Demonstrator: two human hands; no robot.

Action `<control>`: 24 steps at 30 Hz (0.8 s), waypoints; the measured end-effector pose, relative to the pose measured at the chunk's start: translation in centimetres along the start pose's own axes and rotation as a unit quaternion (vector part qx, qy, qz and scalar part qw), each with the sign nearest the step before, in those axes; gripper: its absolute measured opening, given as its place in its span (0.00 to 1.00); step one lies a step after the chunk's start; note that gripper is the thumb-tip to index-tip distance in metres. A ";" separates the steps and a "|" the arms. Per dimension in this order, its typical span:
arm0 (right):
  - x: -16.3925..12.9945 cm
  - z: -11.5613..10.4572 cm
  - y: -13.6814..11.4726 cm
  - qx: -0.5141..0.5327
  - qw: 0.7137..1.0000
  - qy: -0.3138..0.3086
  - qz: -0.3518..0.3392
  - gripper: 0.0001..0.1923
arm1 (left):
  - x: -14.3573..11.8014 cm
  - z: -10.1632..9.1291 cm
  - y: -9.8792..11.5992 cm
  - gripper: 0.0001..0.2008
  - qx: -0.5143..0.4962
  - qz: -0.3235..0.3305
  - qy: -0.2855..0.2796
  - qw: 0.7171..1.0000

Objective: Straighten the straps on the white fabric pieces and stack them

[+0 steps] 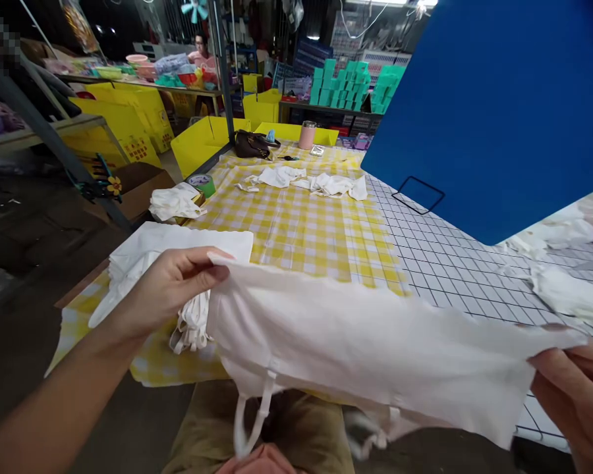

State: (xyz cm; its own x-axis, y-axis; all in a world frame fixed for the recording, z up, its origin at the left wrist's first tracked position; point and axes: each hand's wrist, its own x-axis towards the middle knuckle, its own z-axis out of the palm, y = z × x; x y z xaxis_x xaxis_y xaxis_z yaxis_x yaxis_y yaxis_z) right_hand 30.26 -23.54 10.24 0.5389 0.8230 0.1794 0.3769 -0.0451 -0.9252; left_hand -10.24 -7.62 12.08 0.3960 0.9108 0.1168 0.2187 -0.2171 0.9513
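At six o'clock, a white cloth bag (366,342) stretches over the counter (301,230) edge, left hand (170,289) and right hand (578,388) each pinched shut on a corner; folded bags (178,247) lie at nine o'clock.

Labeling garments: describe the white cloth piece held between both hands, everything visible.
The white cloth piece looks like thin woven fabric, stretched flat and near horizontal over the table's front edge. The left hand pinches its upper left corner; the right hand grips the right end. A white strap loop hangs from its lower left edge.
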 end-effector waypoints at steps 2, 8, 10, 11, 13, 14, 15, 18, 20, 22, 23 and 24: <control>1.0 1.0 -0.1 0.043 0.997 -0.031 0.056 0.12 | 0.8 0.2 -0.7 0.13 -0.011 -0.012 0.008 1.000; 4.8 7.5 4.2 -0.066 0.979 -0.156 0.118 0.20 | 4.9 4.7 -7.7 0.11 0.085 -0.080 -0.022 0.993; 5.5 9.2 6.5 -0.136 0.973 -0.150 0.114 0.20 | 6.1 6.5 -9.9 0.12 0.188 -0.105 0.004 0.977; 5.8 9.8 7.5 -0.170 0.970 -0.139 0.104 0.20 | 6.6 7.2 -10.7 0.13 0.237 -0.108 0.010 0.965; 6.3 10.6 9.0 -0.226 0.965 -0.109 0.075 0.19 | 7.4 8.1 -11.9 0.15 0.312 -0.098 0.026 0.945; 6.6 10.8 9.5 -0.245 0.963 -0.096 0.061 0.19 | 7.7 8.4 -12.3 0.16 0.337 -0.087 0.032 0.937; 6.8 11.0 9.8 -0.259 0.961 -0.083 0.050 0.18 | 7.9 8.6 -12.5 0.16 0.357 -0.074 0.040 0.930; 7.5 11.4 10.1 -0.274 0.959 -0.054 0.038 0.14 | 8.2 9.0 -13.0 0.19 0.407 -0.037 0.046 0.912; 7.5 11.6 10.0 -0.280 0.959 -0.033 0.032 0.12 | 7.9 9.3 -13.2 0.21 0.439 0.003 0.046 0.897; 6.7 11.7 9.8 -0.287 0.958 -0.007 0.016 0.15 | 7.2 9.8 -13.2 0.24 0.477 0.061 0.048 0.875; 5.9 11.7 9.6 -0.288 0.958 0.001 0.002 0.17 | 6.7 10.1 -13.2 0.24 0.495 0.092 0.046 0.863; 5.0 11.6 9.4 -0.286 0.958 0.004 -0.015 0.18 | 6.2 10.4 -13.3 0.25 0.510 0.119 0.039 0.851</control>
State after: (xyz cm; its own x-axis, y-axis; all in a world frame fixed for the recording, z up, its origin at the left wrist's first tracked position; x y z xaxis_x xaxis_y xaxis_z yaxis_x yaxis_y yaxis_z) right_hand 27.77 -13.33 -1.47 0.5268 0.8244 0.2071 0.7415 -0.3266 -0.5861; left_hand -1.43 -2.78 -2.79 0.4860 0.8104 0.3272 0.8168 -0.5544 0.1598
